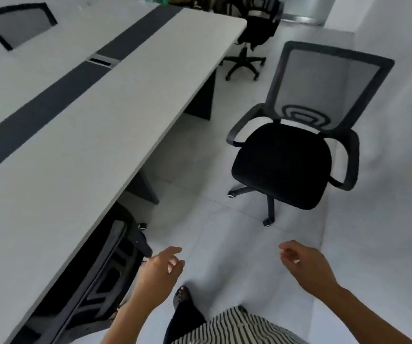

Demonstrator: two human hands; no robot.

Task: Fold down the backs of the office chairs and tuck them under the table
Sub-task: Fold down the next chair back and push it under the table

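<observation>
— Right of centre in the frame, the upright chair point(291, 155) stands clear of the table point(80, 135), mesh back up, seat front turned toward the bottom of the frame.

— Which hand is nearer?

— I'd say the right hand point(306, 266), low right, almost straight below the seat; the left hand point(161, 269) is further left, beside the folded chair point(95, 276) already under the table edge.

— Holding anything?

— Nothing; both loosely open, fingers half curled. The back runs upward from the seat, well apart from both.
</observation>
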